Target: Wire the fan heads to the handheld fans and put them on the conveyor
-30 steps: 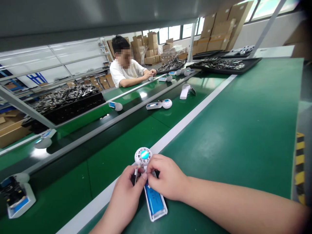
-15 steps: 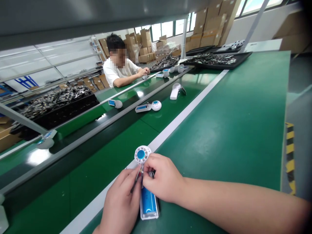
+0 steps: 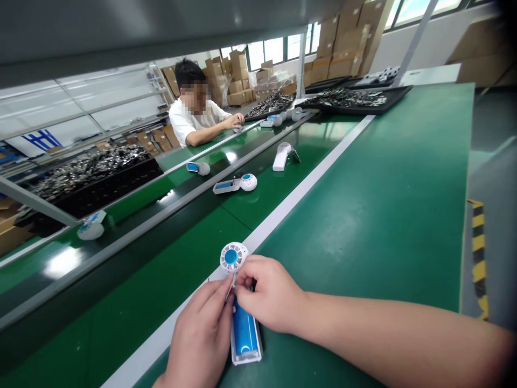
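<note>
A white handheld fan (image 3: 245, 345) lies near the front of the green table, its round head with a blue centre pointing away from me and a blue battery showing in its open handle. On the left of the fan's neck, my left hand (image 3: 202, 328) is closed, thumb and fingers pinching a small thin part. My right hand (image 3: 272, 293) is closed from the right, its fingertips pinched at the neck beside the left ones. What the right fingertips hold is too small and hidden to make out.
Fan units (image 3: 248, 182) lie on the green conveyor (image 3: 169, 258) beyond my hands, with another white fan (image 3: 280, 157) farther back. Black trays (image 3: 398, 99) of small parts stand at the back. A person (image 3: 197, 121) works across the line. A grey shelf (image 3: 153, 32) hangs overhead.
The fan units on the near belt have moved toward the left and nearer; those on the far belt have shifted right. My hands stay at the fan's neck with little movement.
</note>
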Tool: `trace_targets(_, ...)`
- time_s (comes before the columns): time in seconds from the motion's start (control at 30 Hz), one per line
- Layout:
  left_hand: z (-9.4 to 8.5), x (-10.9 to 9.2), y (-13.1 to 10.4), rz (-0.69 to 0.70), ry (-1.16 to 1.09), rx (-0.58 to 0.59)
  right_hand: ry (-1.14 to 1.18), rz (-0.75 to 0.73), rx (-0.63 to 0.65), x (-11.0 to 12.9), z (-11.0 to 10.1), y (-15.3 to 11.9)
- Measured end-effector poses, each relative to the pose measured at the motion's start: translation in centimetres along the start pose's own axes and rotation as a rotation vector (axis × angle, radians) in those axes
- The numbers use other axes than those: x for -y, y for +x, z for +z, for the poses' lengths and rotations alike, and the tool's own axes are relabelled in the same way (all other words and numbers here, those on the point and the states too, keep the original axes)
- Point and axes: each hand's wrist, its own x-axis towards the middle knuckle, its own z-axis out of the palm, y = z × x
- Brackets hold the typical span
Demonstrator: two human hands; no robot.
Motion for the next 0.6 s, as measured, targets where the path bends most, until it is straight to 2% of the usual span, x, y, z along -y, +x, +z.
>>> trace_targets(0.2, -0.38, -0.1, -0.01, 0.026, -0.054, 0.053, -0.092, -0.199, -0.009, -0.35, -0.12, -0.13)
trace_targets(0.4, -0.6, -0.48, 0.13, -0.079, -0.125, 0.098, -0.099, -0.211, -0.01, -0.37, -0.3, -0.27)
trace_targets(0.6, -0.69, -1.01, 0.44, -0.117, -0.153, 0.078, -0.072, -0.194, -0.042, -0.41, 0.05, -0.21)
